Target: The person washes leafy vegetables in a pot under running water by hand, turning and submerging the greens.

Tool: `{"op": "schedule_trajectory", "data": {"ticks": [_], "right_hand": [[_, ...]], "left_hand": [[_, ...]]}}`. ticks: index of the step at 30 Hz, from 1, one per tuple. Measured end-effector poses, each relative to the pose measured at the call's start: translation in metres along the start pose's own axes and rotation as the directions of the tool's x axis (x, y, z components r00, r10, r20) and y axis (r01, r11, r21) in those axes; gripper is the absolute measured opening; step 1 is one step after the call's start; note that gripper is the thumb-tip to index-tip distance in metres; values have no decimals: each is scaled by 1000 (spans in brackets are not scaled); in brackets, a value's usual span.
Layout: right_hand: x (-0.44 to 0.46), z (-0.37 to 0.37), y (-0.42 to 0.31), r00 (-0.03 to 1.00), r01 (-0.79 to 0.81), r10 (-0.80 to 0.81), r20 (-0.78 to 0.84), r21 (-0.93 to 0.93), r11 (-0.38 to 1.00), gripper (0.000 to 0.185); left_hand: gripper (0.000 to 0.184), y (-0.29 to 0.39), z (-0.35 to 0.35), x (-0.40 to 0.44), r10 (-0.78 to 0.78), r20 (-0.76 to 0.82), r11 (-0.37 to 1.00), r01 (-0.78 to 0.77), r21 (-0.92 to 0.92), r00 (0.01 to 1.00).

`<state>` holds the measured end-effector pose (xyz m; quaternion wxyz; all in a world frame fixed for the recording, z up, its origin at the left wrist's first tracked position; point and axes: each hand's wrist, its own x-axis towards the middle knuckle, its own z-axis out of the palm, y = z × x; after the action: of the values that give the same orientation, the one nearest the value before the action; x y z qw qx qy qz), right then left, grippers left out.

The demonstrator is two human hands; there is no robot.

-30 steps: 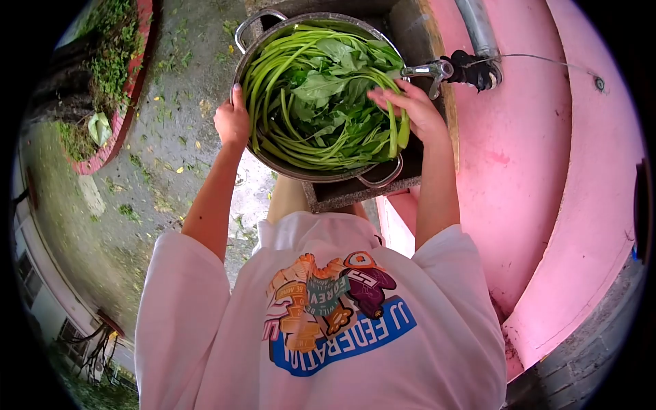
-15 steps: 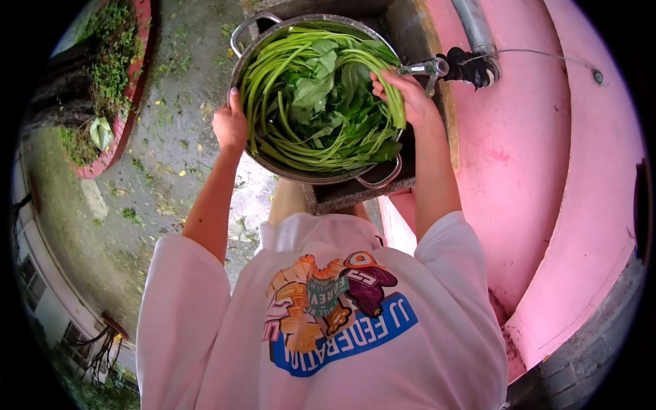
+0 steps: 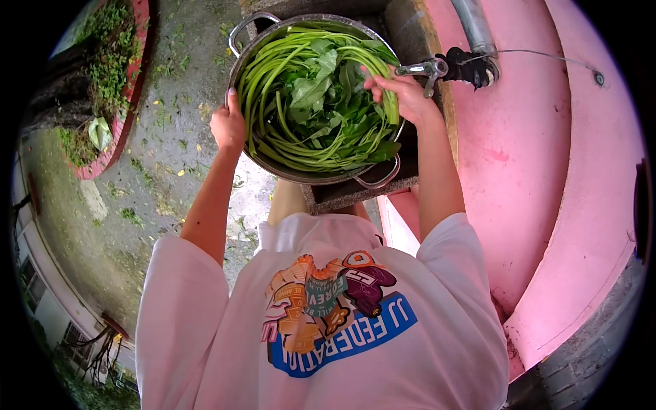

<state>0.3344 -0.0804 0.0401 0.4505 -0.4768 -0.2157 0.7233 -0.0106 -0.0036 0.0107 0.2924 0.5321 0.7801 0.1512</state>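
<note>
A two-handled metal pot (image 3: 304,179) is heaped with leafy greens (image 3: 314,92); their long stems curl around the inside and the leaves lie in the middle. My left hand (image 3: 228,126) is closed on the pot's left rim, its thumb along the edge. At the right side of the pot, my right hand (image 3: 403,96) has its fingers curled around a bunch of stems. Some fingertips are hidden behind those stems. Just above that hand a metal tap (image 3: 425,68) points toward the pot. No flowing water is visible from it.
Beneath the pot is a stone sink (image 3: 355,198). A grey pipe (image 3: 473,24) feeds the tap, with black wrapping at the joint. Pink wall (image 3: 506,171) rises on the right. Wet ground (image 3: 164,123) lies left, beside a red-edged planting bed (image 3: 133,102).
My right hand has shifted slightly left and down, with its fingers pressed further around the stems. My left hand stays on the rim and the pot has hardly moved.
</note>
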Motion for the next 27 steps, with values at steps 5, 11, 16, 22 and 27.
{"op": "schedule_trajectory", "data": {"ticks": [5,11,16,22,27], "right_hand": [[9,9,2,982,-98,66,-174,-176,979,38],[5,-1,8,998,46,-45,-45,22,999,39],[-2,22,2,992,-3,-14,-125,-136,991,37],[7,24,4,933,-103,44,-357,-148,984,42],[1,15,11,979,124,-112,-169,63,990,35]], "left_hand": [[71,1,-2,0,-17,29,999,16,32,999],[73,0,-3,2,-36,54,999,34,40,998],[74,1,-2,1,-30,56,999,28,35,998],[73,3,-3,-2,-24,42,1000,23,15,999],[72,0,-2,1,-32,34,999,31,31,999]]}}
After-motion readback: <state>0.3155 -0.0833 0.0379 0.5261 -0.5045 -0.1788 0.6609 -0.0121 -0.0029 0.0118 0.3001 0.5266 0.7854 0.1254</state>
